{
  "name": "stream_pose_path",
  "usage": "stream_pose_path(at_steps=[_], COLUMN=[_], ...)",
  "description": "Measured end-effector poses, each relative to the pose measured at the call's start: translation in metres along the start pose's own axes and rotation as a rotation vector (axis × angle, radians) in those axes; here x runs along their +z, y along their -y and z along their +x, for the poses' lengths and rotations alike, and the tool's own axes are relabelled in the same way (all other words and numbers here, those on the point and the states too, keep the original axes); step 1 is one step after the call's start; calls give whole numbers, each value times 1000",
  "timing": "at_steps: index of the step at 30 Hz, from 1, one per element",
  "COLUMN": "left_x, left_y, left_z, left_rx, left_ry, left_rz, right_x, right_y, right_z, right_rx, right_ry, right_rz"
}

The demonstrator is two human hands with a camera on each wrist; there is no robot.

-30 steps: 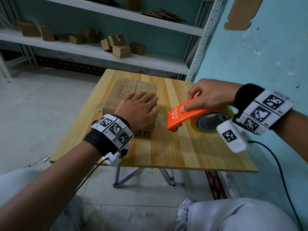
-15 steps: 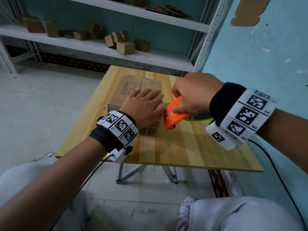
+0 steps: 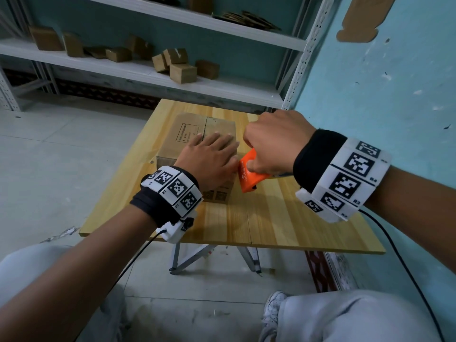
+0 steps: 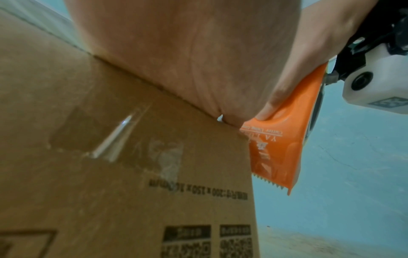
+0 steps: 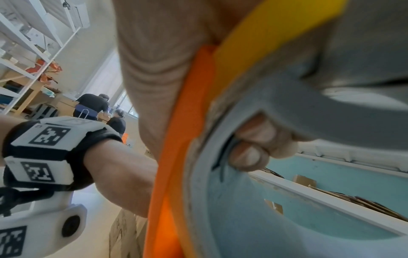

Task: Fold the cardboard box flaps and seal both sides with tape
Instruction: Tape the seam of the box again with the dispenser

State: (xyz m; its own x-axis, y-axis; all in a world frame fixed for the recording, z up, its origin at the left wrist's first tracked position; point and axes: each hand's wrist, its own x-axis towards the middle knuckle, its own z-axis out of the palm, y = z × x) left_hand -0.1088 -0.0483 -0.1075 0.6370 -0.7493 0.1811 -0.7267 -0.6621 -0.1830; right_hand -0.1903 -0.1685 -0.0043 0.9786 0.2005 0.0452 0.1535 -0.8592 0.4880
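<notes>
A brown cardboard box (image 3: 192, 129) lies on the wooden table (image 3: 271, 225) with its top flaps folded down. My left hand (image 3: 209, 161) rests flat on the near right part of the top, fingers straight. My right hand (image 3: 271, 141) grips an orange tape dispenser (image 3: 250, 177) right beside the box's right edge, its toothed blade (image 4: 271, 185) pointing down along the box's side. In the right wrist view my fingers (image 5: 253, 148) curl through the grey core of the tape roll (image 5: 276, 43). A strip of clear tape (image 4: 114, 139) shows on the box's near face (image 4: 132, 200).
White metal shelves (image 3: 148, 75) behind the table carry several small cardboard boxes (image 3: 182, 72). A teal wall (image 3: 394, 95) stands close on the right. My knees (image 3: 345, 317) are below the table's near edge. Other people (image 5: 92, 104) sit far off.
My right hand carried the dispenser from the table's right side leftward to the box's right edge and tipped it upright. The left hand stayed on the box top.
</notes>
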Motion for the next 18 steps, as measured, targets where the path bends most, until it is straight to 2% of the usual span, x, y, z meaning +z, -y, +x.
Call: stream_pose_path(at_steps=[4,7,9,13,15,18], left_x=[0,0,4,2,2,0], left_y=[0,1,2,2,1,0], left_z=[1,0,2,0,2,0], left_rx=[-4,-33,-42,-42,-29,-51], left_ry=[13,-5,-26,-7,-2,24], left_rz=[-11,-79,-99,-112,-101,-138], right_x=[0,25,40,26,30,54], right_y=[1,4,-8,-58,-77,-90], right_z=[-4,-16,-27,-22,-17,-11], right_rx=[2,-26,20,194,292,440], right_ry=[-26,106,152,-1,-37,-51], right_rz=[-31,-147,-109,-14,121,470])
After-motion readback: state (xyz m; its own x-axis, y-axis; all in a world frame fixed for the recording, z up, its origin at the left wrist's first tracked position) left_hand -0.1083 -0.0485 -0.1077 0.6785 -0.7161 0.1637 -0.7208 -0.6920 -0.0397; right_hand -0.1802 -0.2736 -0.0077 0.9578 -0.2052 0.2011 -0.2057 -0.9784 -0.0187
